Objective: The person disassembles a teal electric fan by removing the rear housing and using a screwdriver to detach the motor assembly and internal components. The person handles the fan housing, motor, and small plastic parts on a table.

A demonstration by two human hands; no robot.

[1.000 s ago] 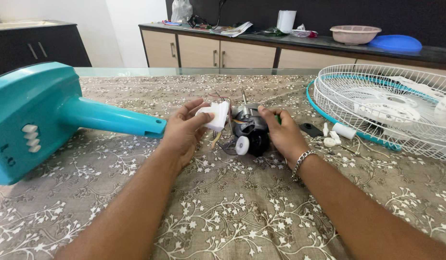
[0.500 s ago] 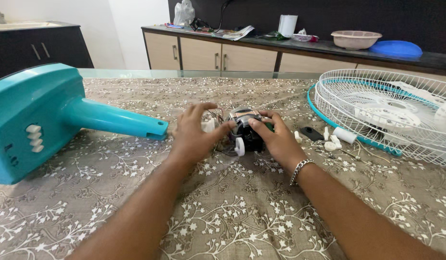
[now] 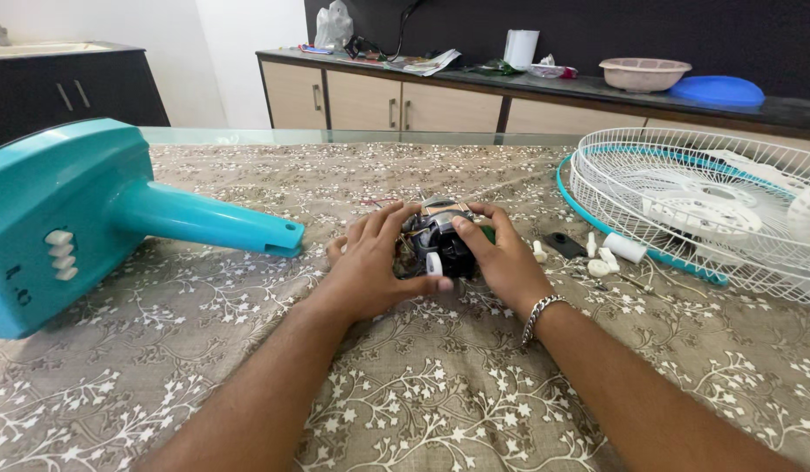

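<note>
A small black fan motor with loose wires and a white knob rests on the patterned tablecloth at the middle of the table. My left hand wraps its left side, thumb on the front by the knob. My right hand, with a metal bracelet on the wrist, grips its right side, fingers over the top. The white plastic cover seen earlier is hidden behind my left hand.
A turquoise fan base and stem lies on its side at the left. White wire fan guards with a turquoise rim lie at the right. Small white and black parts sit between them. A counter with cabinets stands behind the table.
My left hand has lowered the white cover and closed onto the motor's left side. My right hand has shifted slightly round the motor. The view has tilted a little.
</note>
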